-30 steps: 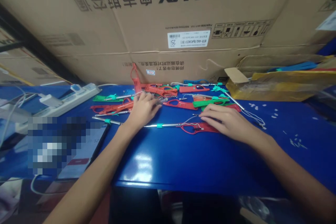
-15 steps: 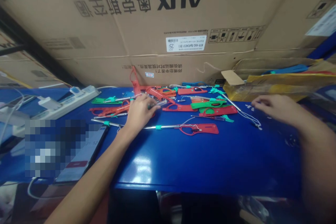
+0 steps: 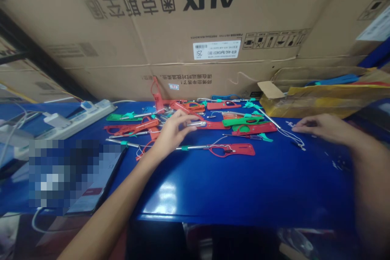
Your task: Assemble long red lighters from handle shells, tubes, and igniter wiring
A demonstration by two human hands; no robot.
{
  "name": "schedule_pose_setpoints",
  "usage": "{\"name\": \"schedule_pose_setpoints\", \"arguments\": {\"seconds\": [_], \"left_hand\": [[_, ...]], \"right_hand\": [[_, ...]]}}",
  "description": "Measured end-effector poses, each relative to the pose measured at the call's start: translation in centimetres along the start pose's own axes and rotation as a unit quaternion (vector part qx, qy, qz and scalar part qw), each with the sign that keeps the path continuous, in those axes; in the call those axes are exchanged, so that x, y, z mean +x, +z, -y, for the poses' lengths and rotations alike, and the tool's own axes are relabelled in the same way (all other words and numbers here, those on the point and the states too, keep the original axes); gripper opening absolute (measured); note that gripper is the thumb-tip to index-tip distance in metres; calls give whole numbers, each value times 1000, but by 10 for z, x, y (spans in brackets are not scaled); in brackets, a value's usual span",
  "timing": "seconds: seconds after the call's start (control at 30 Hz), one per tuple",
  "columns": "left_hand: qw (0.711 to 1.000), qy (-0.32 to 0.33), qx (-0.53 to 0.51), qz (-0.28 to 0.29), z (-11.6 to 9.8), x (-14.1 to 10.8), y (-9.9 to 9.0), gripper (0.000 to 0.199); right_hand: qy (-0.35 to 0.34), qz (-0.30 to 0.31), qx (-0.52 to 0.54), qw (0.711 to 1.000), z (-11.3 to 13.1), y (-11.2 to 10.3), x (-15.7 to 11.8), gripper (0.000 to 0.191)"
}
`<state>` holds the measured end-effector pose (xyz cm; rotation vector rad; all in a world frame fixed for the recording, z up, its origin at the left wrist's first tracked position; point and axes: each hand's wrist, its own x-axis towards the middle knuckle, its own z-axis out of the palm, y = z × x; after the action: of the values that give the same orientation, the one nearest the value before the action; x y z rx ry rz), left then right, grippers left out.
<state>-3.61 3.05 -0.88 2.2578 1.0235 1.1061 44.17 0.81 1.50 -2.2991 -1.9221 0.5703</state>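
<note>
My left hand (image 3: 173, 132) is closed in a pinch on a small clear tube (image 3: 198, 123) with a shiny end, just above a spread of lighter parts. Red lighter casings (image 3: 240, 149), a green casing (image 3: 243, 122) and metal rods with green clips (image 3: 195, 147) lie around and below it. Over on the right, my right hand (image 3: 326, 128) has its thumb and fingers drawn together beside some tiny white pieces (image 3: 290, 123). Whatever sits between those fingertips is too small to make out. Near that hand lies a metal rod with white wires (image 3: 271, 118).
A large cardboard sheet (image 3: 137, 44) stands behind the blue table (image 3: 237, 191). An open carton (image 3: 319, 101) with yellow tape holds a blue casing at the back right. On the left are a white power strip (image 3: 79, 124) with plugs and a tablet (image 3: 106, 178).
My left hand has lifted and moved right, bringing the clear tube out of the pile. My right hand has shifted slightly down, its fingertips staying by the white pieces.
</note>
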Motion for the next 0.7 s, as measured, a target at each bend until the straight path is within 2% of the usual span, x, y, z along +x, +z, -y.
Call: {"name": "schedule_pose_setpoints", "arguments": {"seconds": [0.13,0.23,0.37,0.7], "left_hand": [[999,28,-26,38,-9,-3,7,10],[995,-12,-70,70,-19,-7,14,10],[988,-33,-113,103,-28,-12,20,8],[994,-23,-14,109,-27,-11,18,12]], "right_hand": [[-6,-23,-12,1000,-3,4,6,34],[-13,-40,-20,999,-5,6,9,35],[-27,-41,-19,999,-4,7,9,24],[-9,-20,-18,1000,10,10,7,24]]}}
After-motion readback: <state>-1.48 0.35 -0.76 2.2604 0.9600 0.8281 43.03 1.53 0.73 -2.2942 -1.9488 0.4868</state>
